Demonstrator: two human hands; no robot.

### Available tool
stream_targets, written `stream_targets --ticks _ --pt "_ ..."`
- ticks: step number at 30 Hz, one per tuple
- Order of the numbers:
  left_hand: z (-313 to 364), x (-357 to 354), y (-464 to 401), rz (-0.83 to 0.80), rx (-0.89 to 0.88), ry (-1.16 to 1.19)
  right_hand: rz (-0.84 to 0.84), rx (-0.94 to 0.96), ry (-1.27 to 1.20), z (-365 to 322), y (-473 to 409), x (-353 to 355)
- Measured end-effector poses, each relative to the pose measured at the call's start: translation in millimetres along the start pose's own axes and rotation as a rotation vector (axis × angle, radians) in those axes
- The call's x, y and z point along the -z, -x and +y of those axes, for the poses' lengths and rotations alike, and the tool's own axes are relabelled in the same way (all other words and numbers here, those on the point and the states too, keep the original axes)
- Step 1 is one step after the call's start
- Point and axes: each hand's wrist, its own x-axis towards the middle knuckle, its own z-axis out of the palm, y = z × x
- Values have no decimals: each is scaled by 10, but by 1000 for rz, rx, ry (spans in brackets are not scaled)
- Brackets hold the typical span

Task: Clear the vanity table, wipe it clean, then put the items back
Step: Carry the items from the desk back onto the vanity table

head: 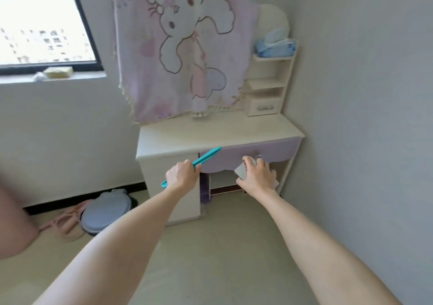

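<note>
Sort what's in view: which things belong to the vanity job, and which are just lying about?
Job:
vanity table
teal comb, in left hand
small grey box, in right hand

Lying about:
tissue pack on the top shelf
bunny blanket
sponge on the sill
round floor scale

Corner of a room with pale grey walls (363,93) and a beige floor (222,246). Dark-framed window (46,23) at upper left, bright with daylight, above a ledge (54,78). Dark baseboard (82,198) along the left wall.
</note>
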Motion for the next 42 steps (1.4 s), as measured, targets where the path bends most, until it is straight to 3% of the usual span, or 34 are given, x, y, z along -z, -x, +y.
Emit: stream_targets --ticks 6,20,30,34,42 --pt "-377 -102 -661 -15 114 -43 -103 98 15 -379 -799 -445" --pt "-580 -406 -2663 -56 296 21 -233 282 35 -976 -3004 -1074" --pt "-1127 -925 -4186 -164 345 120 -373 267 22 -1623 -4282 -1869" --pt "-1338 -1152 -4632 -256 368 140 -485 248 30 -1917 -4659 -2183" --pt "-1430 -1503 -5003 -360 358 201 -527 270 62 -2244 -4974 -2680"
